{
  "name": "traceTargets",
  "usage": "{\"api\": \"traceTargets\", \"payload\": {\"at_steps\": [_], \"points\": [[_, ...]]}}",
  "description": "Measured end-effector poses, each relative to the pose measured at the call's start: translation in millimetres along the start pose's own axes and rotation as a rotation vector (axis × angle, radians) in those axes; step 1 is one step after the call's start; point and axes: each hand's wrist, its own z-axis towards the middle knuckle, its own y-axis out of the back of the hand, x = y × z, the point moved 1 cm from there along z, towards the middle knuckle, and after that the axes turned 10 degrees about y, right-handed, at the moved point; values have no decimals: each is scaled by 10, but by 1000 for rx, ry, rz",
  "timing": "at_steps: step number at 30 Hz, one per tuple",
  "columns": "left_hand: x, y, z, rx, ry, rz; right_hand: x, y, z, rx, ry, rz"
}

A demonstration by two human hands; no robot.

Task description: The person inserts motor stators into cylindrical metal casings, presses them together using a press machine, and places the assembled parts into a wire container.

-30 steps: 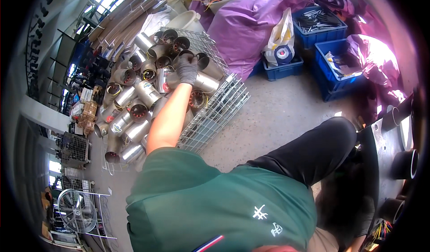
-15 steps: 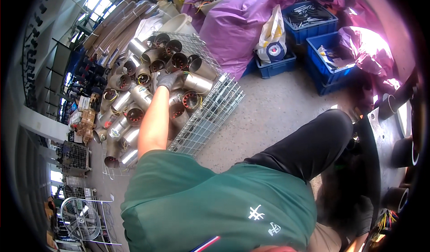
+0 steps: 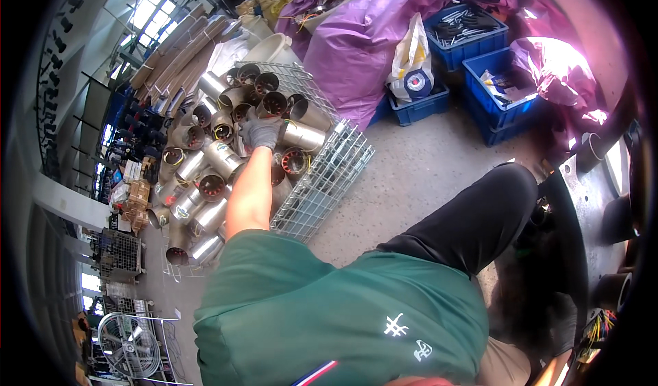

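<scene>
My left hand (image 3: 260, 133), in a grey glove, reaches into a wire-mesh cage (image 3: 327, 173) heaped with open-ended metal motor housings (image 3: 303, 136). It is bent over a housing in the middle of the heap, which it mostly covers, and its fingers appear curled on that housing. Red parts and loose wires show inside several of the tubes. My right hand (image 3: 566, 326), in a dark glove, hangs in shadow at the lower right, near a bundle of coloured wires (image 3: 598, 334). Its fingers cannot be made out.
Beyond the cage stand a white bucket (image 3: 271, 50) and a large purple sack (image 3: 356, 50). Blue crates (image 3: 504, 115) hold parts and bags at the far right. A metal surface (image 3: 582, 194) bearing dark cylinders lies close on my right. A large fan (image 3: 129, 345) stands at the lower left.
My left hand has shifted slightly toward me on the heap, with more of its back showing. The view has turned a little. My right hand stays low at the right.
</scene>
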Motion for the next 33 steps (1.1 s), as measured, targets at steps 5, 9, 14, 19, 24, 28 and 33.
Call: {"api": "traceTargets", "payload": {"at_steps": [5,9,14,19,24,28,33], "points": [[-54,81,-60,11,-20,64,-28,-33,-57,-59,29,-38],[-105,196,-137,-31,-1,73,3,20,-38,-52,160,-132],[19,412,61,-383,-416,-48,-6,-11,12,-28,98,-1],[-307,725,345,-327,-307,-642,371,31,94,-56,95,34],[-1127,880,-216,435,-165,-1560,871,53,29,-193,176,-105],[-2161,843,-1264,1051,-209,-1695,1051,246,-99,-213,129,-41],[-3218,1273,-3224,2106,-676,-1576,1215,293,31,-400,235,-200]]}}
